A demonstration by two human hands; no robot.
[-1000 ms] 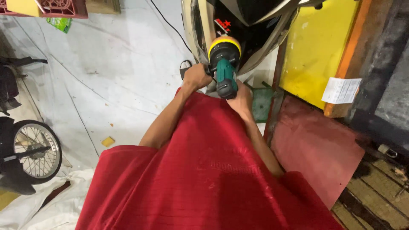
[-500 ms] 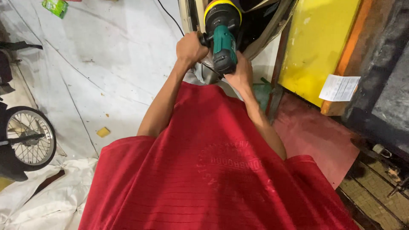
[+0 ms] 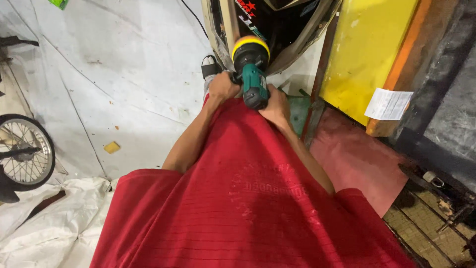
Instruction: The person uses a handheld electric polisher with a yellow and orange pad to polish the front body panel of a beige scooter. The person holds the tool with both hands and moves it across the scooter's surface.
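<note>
Nearest the camera is one red shirt [image 3: 238, 208], and two bare forearms run forward from it to one green polisher [image 3: 254, 85]. The left hand [image 3: 221, 88] is wrapped around the polisher's side handle and the right hand [image 3: 275, 105] is clamped on the rear of its body, so both hands grip the single tool, close together. The polisher carries one yellow foam pad [image 3: 250, 45], pressed against one glossy black and cream motorcycle panel [image 3: 277, 25] at the top of the view. To the right stand one yellow board [image 3: 364, 54] and one white paper label [image 3: 388, 104]; to the left, one spoked wheel [image 3: 22, 151] and one small yellow scrap [image 3: 112, 147] lie on the white floor sheet [image 3: 109, 74]. Compared with half a second ago, the polisher sits lower against the panel, and both hands have come down with it.
</note>
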